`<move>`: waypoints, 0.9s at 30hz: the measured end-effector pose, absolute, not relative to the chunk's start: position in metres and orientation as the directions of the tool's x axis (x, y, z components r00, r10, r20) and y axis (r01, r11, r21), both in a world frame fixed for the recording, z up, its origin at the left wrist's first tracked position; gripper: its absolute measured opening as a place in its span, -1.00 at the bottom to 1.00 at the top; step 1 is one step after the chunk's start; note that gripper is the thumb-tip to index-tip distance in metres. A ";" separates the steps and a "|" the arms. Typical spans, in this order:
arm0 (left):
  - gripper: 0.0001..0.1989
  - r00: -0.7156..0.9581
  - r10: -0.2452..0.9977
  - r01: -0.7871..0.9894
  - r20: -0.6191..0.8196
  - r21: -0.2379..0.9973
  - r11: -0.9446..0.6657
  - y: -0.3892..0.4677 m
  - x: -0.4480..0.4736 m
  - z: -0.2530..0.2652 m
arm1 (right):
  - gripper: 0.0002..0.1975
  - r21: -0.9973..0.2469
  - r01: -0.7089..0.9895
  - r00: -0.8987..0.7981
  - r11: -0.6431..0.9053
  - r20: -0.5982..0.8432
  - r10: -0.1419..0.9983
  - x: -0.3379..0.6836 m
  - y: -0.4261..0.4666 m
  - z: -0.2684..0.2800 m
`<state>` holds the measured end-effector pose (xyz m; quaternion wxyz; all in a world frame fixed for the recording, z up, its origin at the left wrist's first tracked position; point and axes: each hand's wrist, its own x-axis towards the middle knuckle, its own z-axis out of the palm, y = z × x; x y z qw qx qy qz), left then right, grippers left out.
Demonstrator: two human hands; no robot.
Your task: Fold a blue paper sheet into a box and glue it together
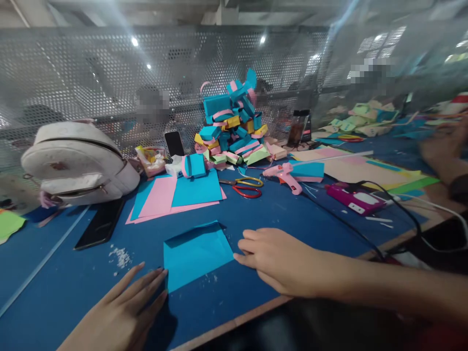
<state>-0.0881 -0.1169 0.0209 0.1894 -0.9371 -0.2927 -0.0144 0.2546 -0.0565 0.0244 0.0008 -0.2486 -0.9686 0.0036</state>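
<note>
A folded sheet of blue paper (pixel 199 256) lies on the blue tabletop in front of me, its far edge turned up in a raised flap. My left hand (pixel 122 307) rests at the sheet's left edge, fingers stretched out and fingertips against the paper. At the right corner is my right hand (pixel 268 256), its fingers curled and closed on the paper's edge. Just beyond, a stack of blue and pink sheets (pixel 157 197) carries a small blue-and-pink paper piece (pixel 194 165). Scissors (pixel 246 186) with red and yellow handles lie beside the stack.
A pink glue gun (pixel 287 176) and a purple power strip (pixel 354 199) with cables lie to the right. Folded paper pieces (pixel 234 122) are heaped against the mesh partition. A white backpack (pixel 80 163) and a black phone (pixel 100 226) sit left. Another person's hand (pixel 446 146) shows far right.
</note>
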 end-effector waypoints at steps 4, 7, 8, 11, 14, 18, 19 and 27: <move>-0.60 0.794 0.606 0.595 0.047 -0.263 -0.760 -0.123 -0.076 0.039 | -0.78 -0.081 0.473 -0.881 0.878 -0.003 0.474 0.252 -0.044 0.036; -0.69 0.750 0.657 0.660 0.073 -0.138 -0.738 -0.120 -0.070 0.040 | -0.75 -0.158 0.464 -0.865 0.872 0.135 0.484 0.244 -0.029 0.036; -0.71 0.732 0.674 0.681 0.098 -0.086 -0.728 -0.115 -0.069 0.037 | -0.77 -0.177 0.465 -0.852 0.867 0.177 0.493 0.240 -0.024 0.034; -0.69 0.638 0.750 0.753 0.177 0.065 -0.655 -0.094 -0.068 0.027 | -0.66 -0.210 0.448 -0.854 0.869 0.184 0.486 0.225 -0.016 0.027; -0.65 0.564 0.794 0.759 0.228 0.235 -0.607 -0.064 -0.066 0.021 | -0.67 -0.230 0.397 -0.877 0.888 0.190 0.442 0.213 -0.015 0.026; -0.56 0.398 0.874 0.698 0.278 0.527 -0.485 -0.027 -0.066 0.018 | -0.89 -0.208 0.368 -0.875 0.906 0.252 0.413 0.213 -0.017 0.034; -0.50 0.369 0.889 0.685 0.271 0.568 -0.457 -0.020 -0.066 0.017 | -0.87 -0.178 0.369 -0.874 0.912 0.268 0.405 0.216 -0.017 0.037; -0.59 0.315 0.949 0.549 0.004 0.815 -0.186 0.000 -0.075 0.026 | -0.82 0.161 0.360 -0.849 0.919 0.465 0.251 0.250 -0.005 0.032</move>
